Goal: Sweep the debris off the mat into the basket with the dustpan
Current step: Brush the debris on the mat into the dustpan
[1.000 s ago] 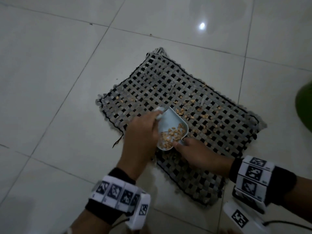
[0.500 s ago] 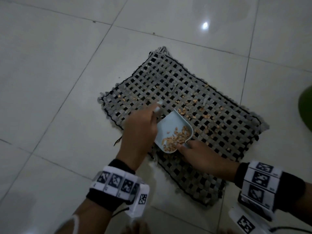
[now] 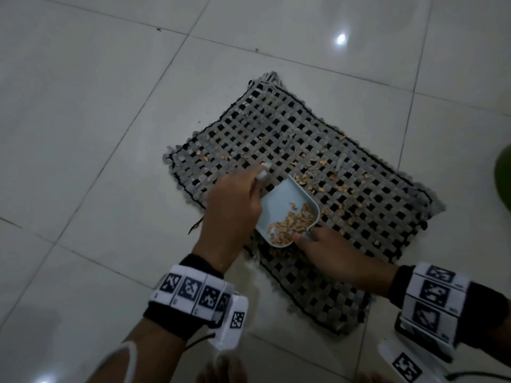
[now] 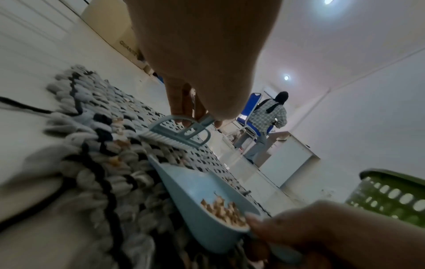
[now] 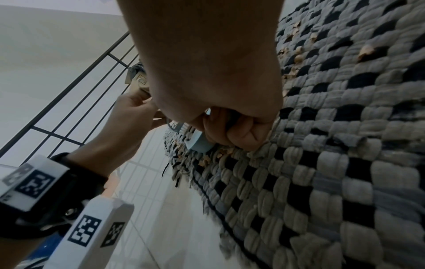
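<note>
My right hand [image 3: 326,251] grips the rear of the light, rigid plastic dustpan [image 3: 287,214], lip down on the woven mat [image 3: 359,217], my left hand [image 3: 232,208] pinches the small brush [image 4: 174,135], and the flaky debris [image 3: 294,223] looks easily spilled.

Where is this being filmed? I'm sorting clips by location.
Probably an indoor room, perhaps a hall or office: glossy tiled floor, a woven mat, a blue chair and ceiling lights.

Bare floor [image 3: 83,134] left of mat [image 3: 359,230] — open passage, green basket [image 3: 504,178] standing at far right edge
</note>
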